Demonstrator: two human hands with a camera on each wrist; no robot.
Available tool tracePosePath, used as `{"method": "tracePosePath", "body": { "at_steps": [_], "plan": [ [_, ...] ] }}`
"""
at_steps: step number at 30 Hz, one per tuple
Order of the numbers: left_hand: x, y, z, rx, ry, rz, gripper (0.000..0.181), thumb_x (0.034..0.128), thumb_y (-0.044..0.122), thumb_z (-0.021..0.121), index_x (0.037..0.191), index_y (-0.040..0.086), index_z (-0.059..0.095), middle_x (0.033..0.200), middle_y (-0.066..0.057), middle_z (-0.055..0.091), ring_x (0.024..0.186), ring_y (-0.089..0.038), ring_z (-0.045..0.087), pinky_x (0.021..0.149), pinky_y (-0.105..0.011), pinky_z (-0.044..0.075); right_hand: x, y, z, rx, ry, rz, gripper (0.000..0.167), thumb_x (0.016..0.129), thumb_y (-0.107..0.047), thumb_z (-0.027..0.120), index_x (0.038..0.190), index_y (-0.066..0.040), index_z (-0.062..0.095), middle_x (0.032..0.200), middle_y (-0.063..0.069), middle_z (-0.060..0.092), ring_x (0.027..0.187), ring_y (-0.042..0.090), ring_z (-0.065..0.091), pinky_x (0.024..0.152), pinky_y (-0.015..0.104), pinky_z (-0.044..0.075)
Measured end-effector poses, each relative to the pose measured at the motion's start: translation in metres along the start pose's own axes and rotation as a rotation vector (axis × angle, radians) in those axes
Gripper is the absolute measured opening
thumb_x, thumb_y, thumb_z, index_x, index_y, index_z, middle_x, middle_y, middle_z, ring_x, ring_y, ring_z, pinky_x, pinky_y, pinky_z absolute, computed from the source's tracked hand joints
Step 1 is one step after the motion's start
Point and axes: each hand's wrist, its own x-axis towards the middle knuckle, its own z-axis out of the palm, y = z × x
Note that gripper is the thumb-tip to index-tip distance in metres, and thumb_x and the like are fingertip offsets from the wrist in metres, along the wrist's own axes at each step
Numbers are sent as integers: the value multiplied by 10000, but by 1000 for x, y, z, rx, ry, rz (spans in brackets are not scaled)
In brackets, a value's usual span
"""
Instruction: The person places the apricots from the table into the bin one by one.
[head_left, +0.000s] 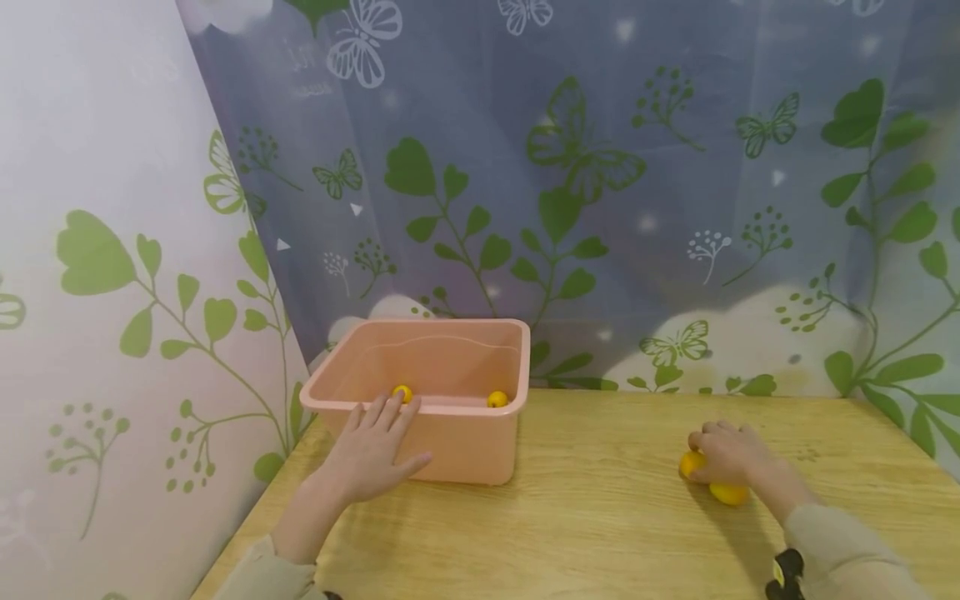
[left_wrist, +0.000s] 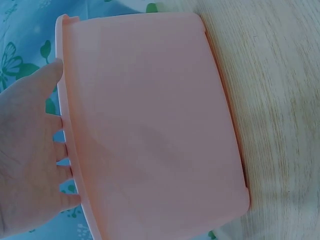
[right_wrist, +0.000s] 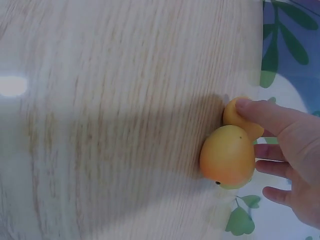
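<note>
A pink plastic basin (head_left: 465, 446) stands on the wooden table. My left hand (head_left: 371, 450) rests at its near rim with fingers spread and straight, the fingertips reaching over the edge. Inside the basin lie two small yellow fruits, one (head_left: 402, 392) by my left fingertips and one (head_left: 497, 400) in the right corner. Over at the right, my right hand (head_left: 727, 454) holds a small yellow fruit (right_wrist: 234, 116), its thumb pressed on top. A larger yellow-orange fruit (right_wrist: 227, 155) with a dark stem spot sits right beside it, below the palm.
The light wooden table (head_left: 600, 517) extends between the basin and my right hand. Behind it hangs a blue-grey cloth (head_left: 480, 167) printed with green leaves and butterflies. A pale patterned cloth (head_left: 112, 350) borders the left side.
</note>
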Motion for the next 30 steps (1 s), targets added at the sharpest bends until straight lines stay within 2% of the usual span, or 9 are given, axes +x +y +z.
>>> {"method": "tracePosePath", "body": {
  "at_steps": [7,14,21,27,30],
  "plan": [
    [0,1,-3,-27,-18,6,762,921,508,465,1465,29,229,1492,-225,202,1356,-414,171,1066,-594,117,-1,-2,2,-13,8,-12,359,737,-368,754,924,-88,632,844,36,511,799,279,500,670,520,414],
    [0,0,-4,-17,-33,12,785,909,496,498,1469,26,212,1497,-227,183,1364,-407,150,1065,-596,117,2,-3,-3,9,15,-19,372,735,-373,755,915,-79,616,837,35,510,763,251,480,641,484,402],
    [0,1,-7,-21,-30,18,797,897,482,532,1462,13,223,1490,-240,193,1357,-419,162,1059,-605,123,6,-2,-12,20,14,-20,368,752,-345,739,945,-56,621,857,55,538,786,279,516,669,533,417],
    [0,1,-7,-27,-29,20,785,902,480,524,1459,11,233,1488,-239,201,1356,-418,166,1058,-607,127,15,-3,-24,41,55,-82,326,762,-310,734,929,-56,616,813,29,502,696,204,471,583,404,407],
    [0,2,-7,-31,-21,21,779,900,468,533,1457,9,240,1486,-238,208,1355,-418,169,1057,-608,129,19,-9,-36,21,96,-113,335,756,-320,740,921,-54,623,812,32,520,699,214,489,603,432,430]
  ]
}}
